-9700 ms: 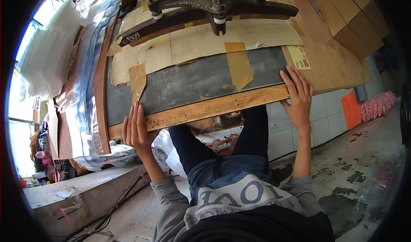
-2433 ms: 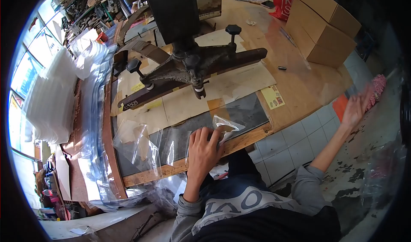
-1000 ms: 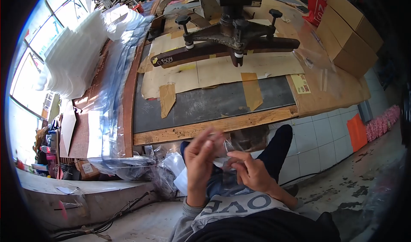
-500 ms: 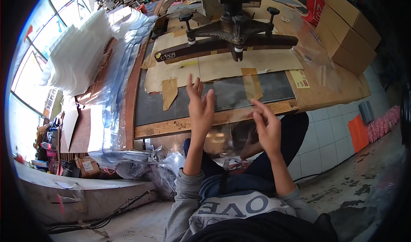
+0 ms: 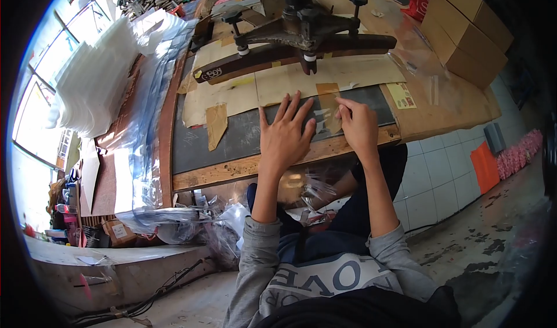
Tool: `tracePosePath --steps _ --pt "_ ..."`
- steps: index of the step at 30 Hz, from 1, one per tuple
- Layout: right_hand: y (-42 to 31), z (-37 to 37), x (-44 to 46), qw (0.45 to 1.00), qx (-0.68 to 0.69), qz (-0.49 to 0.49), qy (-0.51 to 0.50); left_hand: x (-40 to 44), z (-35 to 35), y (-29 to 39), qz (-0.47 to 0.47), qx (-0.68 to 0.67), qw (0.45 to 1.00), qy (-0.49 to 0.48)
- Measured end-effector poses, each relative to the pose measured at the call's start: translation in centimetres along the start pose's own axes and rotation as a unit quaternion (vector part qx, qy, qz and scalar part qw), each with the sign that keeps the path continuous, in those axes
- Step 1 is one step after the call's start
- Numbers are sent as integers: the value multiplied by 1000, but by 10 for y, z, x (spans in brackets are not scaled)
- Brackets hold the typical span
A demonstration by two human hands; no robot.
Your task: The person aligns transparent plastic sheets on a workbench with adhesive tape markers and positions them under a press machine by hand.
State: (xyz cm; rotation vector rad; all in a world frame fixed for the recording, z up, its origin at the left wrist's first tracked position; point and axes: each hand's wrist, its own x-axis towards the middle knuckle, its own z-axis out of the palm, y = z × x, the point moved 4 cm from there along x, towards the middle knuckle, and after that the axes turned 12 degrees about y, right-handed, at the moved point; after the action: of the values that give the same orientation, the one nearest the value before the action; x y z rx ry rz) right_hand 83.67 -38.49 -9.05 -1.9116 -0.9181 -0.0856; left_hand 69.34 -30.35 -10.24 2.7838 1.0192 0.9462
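Observation:
My left hand lies palm down with its fingers spread over the dark mat at the table's front. Beside it on the right, my right hand is closed in a pinch near a strip of brown tape. A faint sheen around its fingertips looks like clear plastic film, though the film's outline is hard to make out. Beyond both hands lies a cream board, its front edge taped to the mat. Above that board hangs the dark press bar, apart from my hands.
White foam sheets are stacked at the left, beside long clear plastic sheets. Cardboard boxes stand at the right. A wooden strip edges the table. Crumpled plastic hangs below.
Both hands have come down from above the table edge to the mat. My left hand has turned palm down and spread; my right has moved forward, its fingers pinched. The view has shifted slightly.

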Motion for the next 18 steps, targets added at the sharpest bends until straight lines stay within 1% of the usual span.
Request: tracePosePath --steps 1,4,5,10,12,15,18 --pt "-1 0 -1 1000 -11 12 -6 3 2 -1 -6 -7 1000 8" --pt "-1 10 2 988 -93 -107 61 5 4 1 -29 11 999 14" --pt "1 14 4 991 -70 -103 48 5 4 1 -30 22 999 17" --pt "4 21 1 987 -86 -102 86 8 8 -3 -33 55 998 13" --pt "2 22 2 986 -102 -101 88 9 9 -2 -50 57 997 -8" --pt "2 23 2 985 -105 -94 99 13 11 -3 -61 56 996 -13" --pt "1 24 4 986 -113 -87 88 15 12 -3 -60 58 996 -9"
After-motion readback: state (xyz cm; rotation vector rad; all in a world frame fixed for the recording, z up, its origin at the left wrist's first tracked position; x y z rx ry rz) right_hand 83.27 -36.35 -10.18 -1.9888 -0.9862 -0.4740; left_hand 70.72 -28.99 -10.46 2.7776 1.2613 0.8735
